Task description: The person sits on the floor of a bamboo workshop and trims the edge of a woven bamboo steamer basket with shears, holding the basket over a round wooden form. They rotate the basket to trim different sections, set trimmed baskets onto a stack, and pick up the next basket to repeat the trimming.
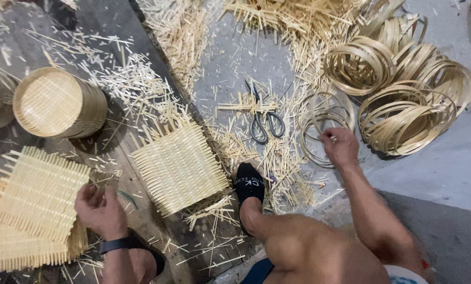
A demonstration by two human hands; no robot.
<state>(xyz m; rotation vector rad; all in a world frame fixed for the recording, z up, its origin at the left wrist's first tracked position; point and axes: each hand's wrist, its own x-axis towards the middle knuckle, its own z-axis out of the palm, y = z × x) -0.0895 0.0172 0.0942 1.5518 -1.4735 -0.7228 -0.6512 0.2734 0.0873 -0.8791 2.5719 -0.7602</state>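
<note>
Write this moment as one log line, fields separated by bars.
left hand: on mat stack | right hand: on thin hoop | scissors: on floor | foot: beside mat

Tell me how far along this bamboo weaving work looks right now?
Done: one round woven basket lies on its side, and square woven mats are ready, with more stacked at the left. In hand: the left hand rests on that stack, while the right hand picks at thin bamboo rings. Left: many coiled hoops and mats remain unassembled.
</note>
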